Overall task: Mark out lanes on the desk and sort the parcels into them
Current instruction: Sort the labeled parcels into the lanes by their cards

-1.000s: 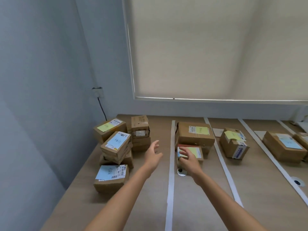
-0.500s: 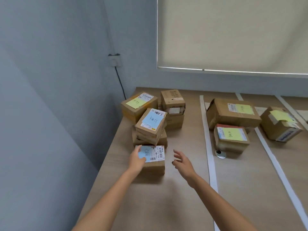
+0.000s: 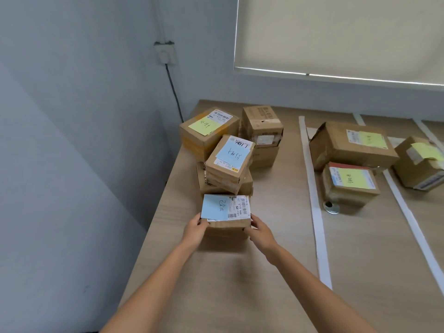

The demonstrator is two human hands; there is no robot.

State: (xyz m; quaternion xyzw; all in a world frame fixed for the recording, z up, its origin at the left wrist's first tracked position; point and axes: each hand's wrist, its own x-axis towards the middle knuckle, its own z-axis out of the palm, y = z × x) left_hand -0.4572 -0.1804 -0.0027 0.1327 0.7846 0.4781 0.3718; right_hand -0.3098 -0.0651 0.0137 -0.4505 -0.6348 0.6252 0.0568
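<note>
Head view: both hands now clasp the small brown cardboard parcel with a pale blue note and a barcode label on its lid [image 3: 225,213], at about 7 o'clock on the pale wooden desk [image 3: 240,272]. The left hand [image 3: 195,230] curls round its near left corner, and the right hand [image 3: 258,230] curls round its near right corner. Half a second ago only the left hand touched this parcel while the right hung open beside it; a second ago the right hand was over at the red-edged parcel with a yellow note [image 3: 349,182], which now lies in the lane at 3 o'clock, beyond the long white tape strip [image 3: 312,188]. So that parcel looks sorted, and the blue-note one is probably next to be lifted.

The parcel rests on the desk, touching the foot of the unsorted heap at 11 o'clock. There a tilted brown parcel with a blue handwritten note [image 3: 229,159] leans on a lower box, with a brown parcel bearing a yellow note [image 3: 207,132] and a stack of plain taped boxes [image 3: 262,135] behind it. A large brown carton with a yellow note [image 3: 352,145] sits at 2 o'clock in the same lane as the red-edged one. A second tape strip [image 3: 413,224] marks the next lane, where another box with a yellow note [image 3: 420,164] sits.

Several parcels remain unsorted, so the task looks midway.
</note>
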